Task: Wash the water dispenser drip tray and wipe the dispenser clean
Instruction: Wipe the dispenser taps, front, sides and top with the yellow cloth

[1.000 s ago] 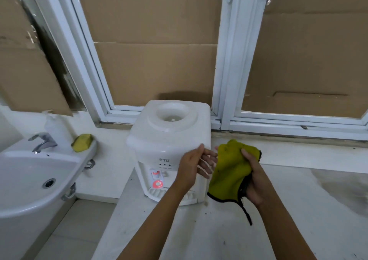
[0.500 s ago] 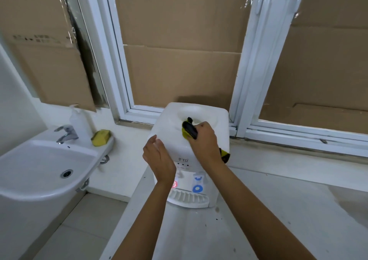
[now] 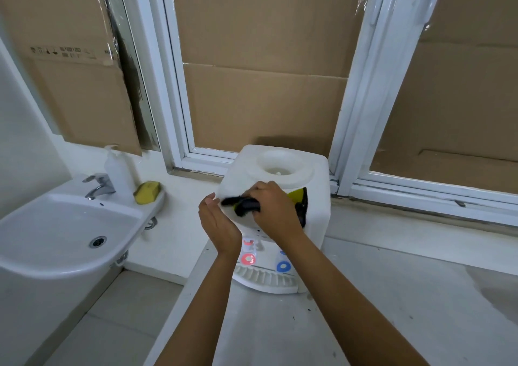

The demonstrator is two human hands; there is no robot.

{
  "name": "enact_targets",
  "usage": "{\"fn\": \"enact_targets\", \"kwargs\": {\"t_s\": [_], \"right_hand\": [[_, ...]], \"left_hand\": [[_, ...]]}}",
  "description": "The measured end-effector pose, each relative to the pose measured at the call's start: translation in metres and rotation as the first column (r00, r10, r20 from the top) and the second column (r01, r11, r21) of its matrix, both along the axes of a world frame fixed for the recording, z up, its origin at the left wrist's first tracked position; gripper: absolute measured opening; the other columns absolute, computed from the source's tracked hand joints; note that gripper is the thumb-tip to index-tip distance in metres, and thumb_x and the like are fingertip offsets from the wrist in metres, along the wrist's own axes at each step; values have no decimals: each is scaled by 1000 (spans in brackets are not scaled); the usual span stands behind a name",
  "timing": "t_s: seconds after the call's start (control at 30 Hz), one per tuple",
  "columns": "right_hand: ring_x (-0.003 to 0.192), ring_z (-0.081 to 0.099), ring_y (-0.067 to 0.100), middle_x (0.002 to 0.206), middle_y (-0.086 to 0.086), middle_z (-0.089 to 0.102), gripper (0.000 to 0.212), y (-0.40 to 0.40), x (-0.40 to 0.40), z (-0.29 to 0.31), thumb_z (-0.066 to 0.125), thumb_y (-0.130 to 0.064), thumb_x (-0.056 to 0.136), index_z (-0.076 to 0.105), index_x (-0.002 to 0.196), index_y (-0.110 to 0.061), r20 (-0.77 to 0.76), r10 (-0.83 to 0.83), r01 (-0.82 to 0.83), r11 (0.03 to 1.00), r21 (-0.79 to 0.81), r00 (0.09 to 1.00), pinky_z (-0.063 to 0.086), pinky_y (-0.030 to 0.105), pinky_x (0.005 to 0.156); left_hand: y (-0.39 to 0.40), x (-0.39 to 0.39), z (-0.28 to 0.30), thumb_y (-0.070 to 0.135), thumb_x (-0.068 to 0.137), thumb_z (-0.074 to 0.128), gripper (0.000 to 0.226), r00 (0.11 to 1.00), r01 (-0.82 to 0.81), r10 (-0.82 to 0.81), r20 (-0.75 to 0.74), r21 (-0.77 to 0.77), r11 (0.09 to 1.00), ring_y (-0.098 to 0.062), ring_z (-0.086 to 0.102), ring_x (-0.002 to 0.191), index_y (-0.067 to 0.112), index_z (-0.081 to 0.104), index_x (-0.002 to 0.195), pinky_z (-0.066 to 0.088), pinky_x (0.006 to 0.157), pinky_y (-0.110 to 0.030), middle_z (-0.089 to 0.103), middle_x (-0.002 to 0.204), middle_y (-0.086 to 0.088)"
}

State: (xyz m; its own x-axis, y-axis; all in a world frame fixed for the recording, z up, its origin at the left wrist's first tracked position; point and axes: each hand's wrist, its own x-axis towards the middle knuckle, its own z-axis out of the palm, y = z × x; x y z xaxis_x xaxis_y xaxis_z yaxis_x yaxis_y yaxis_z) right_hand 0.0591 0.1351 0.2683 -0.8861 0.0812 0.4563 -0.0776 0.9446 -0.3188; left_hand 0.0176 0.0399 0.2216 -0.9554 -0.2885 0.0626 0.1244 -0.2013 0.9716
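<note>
While the dispenser stands on the counter, a cloth is clenched under the right hand and pressed on its top front edge; the left hand is held open, empty, beside its left face.

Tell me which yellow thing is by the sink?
The yellow sponge on the sink ledge. The other yellow thing, the cloth, is in the right hand on the dispenser.

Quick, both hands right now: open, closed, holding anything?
Left hand: open, empty, beside the dispenser front.
Right hand: closed on the yellow cloth, pressing it on the dispenser top.
</note>
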Motion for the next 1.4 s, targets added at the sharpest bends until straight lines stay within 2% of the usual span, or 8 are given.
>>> {"fn": "enact_targets", "kwargs": {"t_s": [0.17, 0.3, 0.43, 0.63, 0.77, 1.03, 1.23, 1.4], "right_hand": [[101, 53, 14, 105, -2, 61, 40, 40, 49, -4, 64, 4, 78, 73, 110, -18, -226, -284, 195, 917, -347, 932, 40, 19, 87], [99, 56, 25, 105, 9, 57, 23, 79, 54, -8, 66, -1, 84, 71, 106, -7, -157, -515, 381, 777, -501, 843, 37, 21, 87], [107, 50, 28, 112, 11, 56, 24, 71, 39, -26, 68, -9, 86, 70, 110, -7, -108, -541, 454, 784, -423, 834, 38, 25, 92], [98, 44, 20, 106, 2, 58, 41, 17, 16, -29, 57, -51, 92, 68, 110, -16, -212, -508, 452, 853, -262, 835, 43, 32, 88], [105, 43, 16, 120, -5, 61, 56, -11, 5, -43, 43, -61, 92, 65, 115, -16, -229, -538, 489, 839, -239, 811, 41, 29, 88], [102, 53, 22, 128, 1, 62, 41, -12, 9, -61, 57, -35, 94, 63, 129, -16, -401, -395, 420, 907, -26, 827, 48, 34, 87], [111, 47, 28, 126, 12, 58, 38, -10, 9, -69, 63, -27, 92, 65, 126, -11, -409, -628, 566, 777, -276, 662, 46, 43, 97], [115, 42, 27, 137, 11, 50, 52, -55, -19, -88, 66, -16, 85, 57, 136, -11, -411, -496, 465, 867, -180, 765, 44, 39, 100]], "left_hand": [[-7, -1, 4, 24, 103, 32, 26, 999, 40, -41, 31, 38, 998, -6, 55, 99, 21, 57, 111, 42, 97, -32, 57, 102, 13], [-10, -3, 11, 21, 105, 27, 35, 993, 116, -114, 40, -69, 991, -4, 47, 104, 15, 53, 128, 31, 91, -18, 51, 113, 12], [-12, -8, 12, 25, 106, 25, 36, 982, 186, -183, 42, -81, 979, -6, 44, 107, 15, 51, 129, 29, 88, -15, 50, 117, 10], [-19, -23, 4, 32, 104, 29, 26, 969, 236, -237, 71, 22, 971, -4, 54, 95, 32, 54, 95, 35, 91, -27, 56, 97, 14], [-25, -36, -1, 36, 104, 26, 32, 960, 261, -262, 103, 17, 965, -16, 55, 107, 23, 54, 112, 41, 95, -32, 59, 115, 2], [-33, -54, -2, 42, 104, 25, 44, 943, 289, -294, 153, 58, 956, -21, 59, 101, 16, 57, 117, 44, 91, -33, 63, 115, -7], [-43, -62, -3, 45, 103, 24, 50, 920, 347, -358, 160, 95, 933, -22, 59, 98, 13, 58, 121, 43, 78, -29, 65, 112, -9], [-50, -74, -4, 51, 102, 18, 61, 901, 390, -403, 160, 107, 915, -21, 62, 90, 11, 63, 114, 44, 78, -29, 67, 101, -9]]}}
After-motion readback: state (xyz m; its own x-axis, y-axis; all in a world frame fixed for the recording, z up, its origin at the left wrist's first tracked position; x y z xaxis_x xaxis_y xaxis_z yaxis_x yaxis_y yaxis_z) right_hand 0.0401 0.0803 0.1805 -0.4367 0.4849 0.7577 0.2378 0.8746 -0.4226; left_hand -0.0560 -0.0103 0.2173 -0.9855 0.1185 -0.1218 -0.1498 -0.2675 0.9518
